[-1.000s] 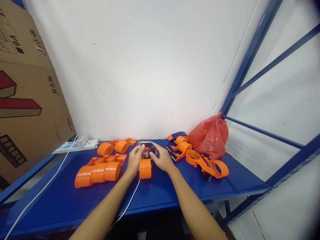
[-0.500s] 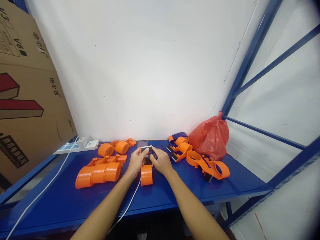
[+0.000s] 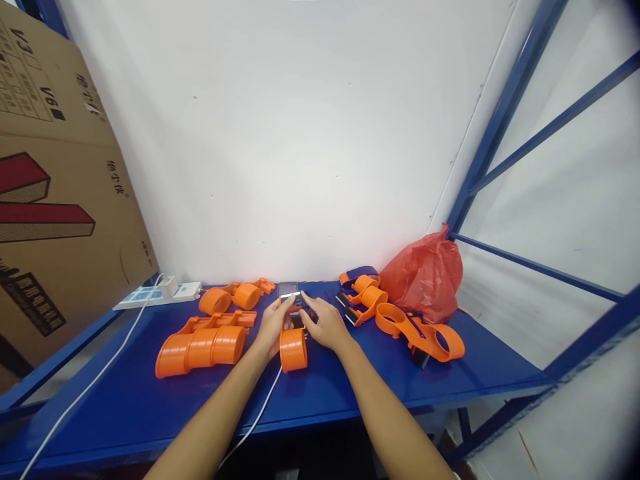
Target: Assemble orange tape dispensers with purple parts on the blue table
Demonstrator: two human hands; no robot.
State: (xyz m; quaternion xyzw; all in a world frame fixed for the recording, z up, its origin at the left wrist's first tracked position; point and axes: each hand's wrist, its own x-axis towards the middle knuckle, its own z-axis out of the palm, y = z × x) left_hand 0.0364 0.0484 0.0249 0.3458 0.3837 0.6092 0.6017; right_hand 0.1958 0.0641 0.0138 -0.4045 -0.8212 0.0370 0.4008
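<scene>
An orange tape dispenser [image 3: 293,350] is held between both hands at the middle of the table, its ring end toward me. My left hand [image 3: 273,325] grips its far end from the left, with the thumb on the dark head near the pale blade strip. On the other side, my right hand [image 3: 324,323] has its fingers closed on the same head, the index fingertip at the strip's right end. Fingers hide much of the head. Beyond the hands lies a flat dark device [image 3: 288,288] with a grey edge, partly covered.
Several orange dispenser parts [image 3: 200,350] lie at left on the blue table [image 3: 125,413]. Dispensers with black heads [image 3: 370,297] sit at right, by a red plastic bag [image 3: 425,277]. A power strip [image 3: 185,292], white cable [image 3: 93,373] and large carton [image 3: 65,200] stand left.
The dispenser's head has tilted a little, so its blade strip looks brighter and flatter. Both hands keep their hold. The whole view has shifted slightly.
</scene>
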